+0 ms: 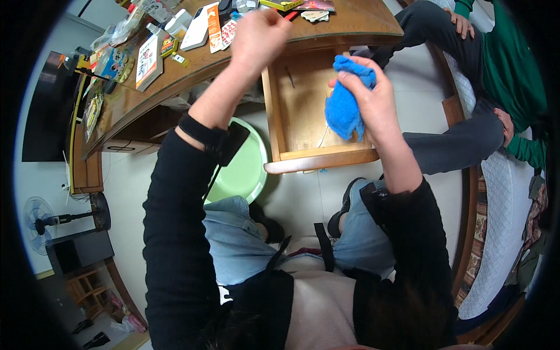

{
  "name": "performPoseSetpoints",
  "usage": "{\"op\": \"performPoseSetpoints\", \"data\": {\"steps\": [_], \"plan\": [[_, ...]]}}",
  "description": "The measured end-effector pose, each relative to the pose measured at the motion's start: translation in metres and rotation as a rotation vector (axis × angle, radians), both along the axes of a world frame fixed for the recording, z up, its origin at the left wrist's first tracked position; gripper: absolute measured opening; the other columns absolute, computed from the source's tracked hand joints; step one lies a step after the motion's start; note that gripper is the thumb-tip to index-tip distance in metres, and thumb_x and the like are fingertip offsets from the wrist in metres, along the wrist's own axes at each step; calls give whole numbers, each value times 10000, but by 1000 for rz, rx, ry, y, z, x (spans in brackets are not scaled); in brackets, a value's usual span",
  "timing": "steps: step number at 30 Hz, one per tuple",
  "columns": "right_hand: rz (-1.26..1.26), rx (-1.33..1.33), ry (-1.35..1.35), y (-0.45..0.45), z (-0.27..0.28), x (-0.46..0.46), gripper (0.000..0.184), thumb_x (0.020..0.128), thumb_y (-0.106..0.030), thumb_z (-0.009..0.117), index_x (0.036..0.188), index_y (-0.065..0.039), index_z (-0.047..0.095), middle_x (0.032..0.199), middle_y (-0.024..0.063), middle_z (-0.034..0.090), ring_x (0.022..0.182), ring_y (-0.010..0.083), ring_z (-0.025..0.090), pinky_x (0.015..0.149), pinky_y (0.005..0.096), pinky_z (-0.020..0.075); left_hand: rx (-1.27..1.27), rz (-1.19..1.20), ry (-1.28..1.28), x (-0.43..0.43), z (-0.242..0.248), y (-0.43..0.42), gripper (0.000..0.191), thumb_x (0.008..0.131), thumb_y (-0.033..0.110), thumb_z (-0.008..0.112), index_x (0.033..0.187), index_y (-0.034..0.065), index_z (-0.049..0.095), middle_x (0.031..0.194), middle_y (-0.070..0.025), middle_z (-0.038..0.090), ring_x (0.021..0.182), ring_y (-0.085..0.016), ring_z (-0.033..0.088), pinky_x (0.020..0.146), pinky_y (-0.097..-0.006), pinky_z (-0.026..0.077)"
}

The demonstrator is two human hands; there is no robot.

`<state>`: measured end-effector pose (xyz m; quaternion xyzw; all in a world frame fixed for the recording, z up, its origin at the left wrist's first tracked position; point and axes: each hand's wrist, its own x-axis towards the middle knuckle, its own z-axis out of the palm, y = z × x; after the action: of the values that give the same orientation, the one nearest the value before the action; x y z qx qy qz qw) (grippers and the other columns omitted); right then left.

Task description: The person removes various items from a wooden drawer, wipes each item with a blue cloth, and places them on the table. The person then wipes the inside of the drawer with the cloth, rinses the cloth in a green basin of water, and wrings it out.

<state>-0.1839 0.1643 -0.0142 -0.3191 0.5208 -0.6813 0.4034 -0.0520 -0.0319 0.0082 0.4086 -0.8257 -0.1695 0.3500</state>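
My right hand (372,92) grips a bunched blue cloth (345,109) over the right side of a pulled-out wooden drawer (302,118). A small dark stick-like item (290,76) lies toward the back of the drawer, and a thin pale strip (323,136) rests near its front. Above the front edge of the wooden desk (332,33) is my left hand (260,39), slightly blurred with fingers curled. Whether it pinches something small is hidden from me.
On the desk are a thick book (149,61), a white box (199,27), an orange card (214,28) and white bottles (176,28). A green basin (240,170) stands on the floor left of the drawer. At right sits another person in a green top (514,65), one leg near the drawer.
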Motion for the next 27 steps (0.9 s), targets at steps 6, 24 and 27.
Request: {"op": "performPoseSetpoints", "data": {"steps": [6, 24, 27], "plan": [[-15, 10, -67, 4, 2, -10, 379, 894, -135, 666, 1223, -22, 515, 944, 151, 675, 821, 193, 685, 714, 338, 591, 183, -260, -961, -18, -32, 45, 234, 812, 109, 580, 982, 70, 736, 1048, -159, 702, 979, -330, 674, 875, -411, 537], [-8, 5, -52, 12, 0, -17, 371, 859, -137, 676, 1189, -19, 553, 918, 132, 692, 849, 182, 690, 762, 324, 560, -134, -770, -1266, -28, -94, -26, 175, 769, -9, 653, 933, 15, 709, 1034, -182, 667, 994, -364, 633, 826, -404, 529], [-20, 5, -80, 12, 0, -13, 347, 846, -119, 674, 1160, -14, 569, 898, 125, 699, 833, 175, 695, 765, 318, 553, -92, -712, -1303, -27, -97, -26, 195, 753, -14, 661, 940, 9, 709, 1002, -185, 677, 971, -364, 641, 795, -405, 534]]}}
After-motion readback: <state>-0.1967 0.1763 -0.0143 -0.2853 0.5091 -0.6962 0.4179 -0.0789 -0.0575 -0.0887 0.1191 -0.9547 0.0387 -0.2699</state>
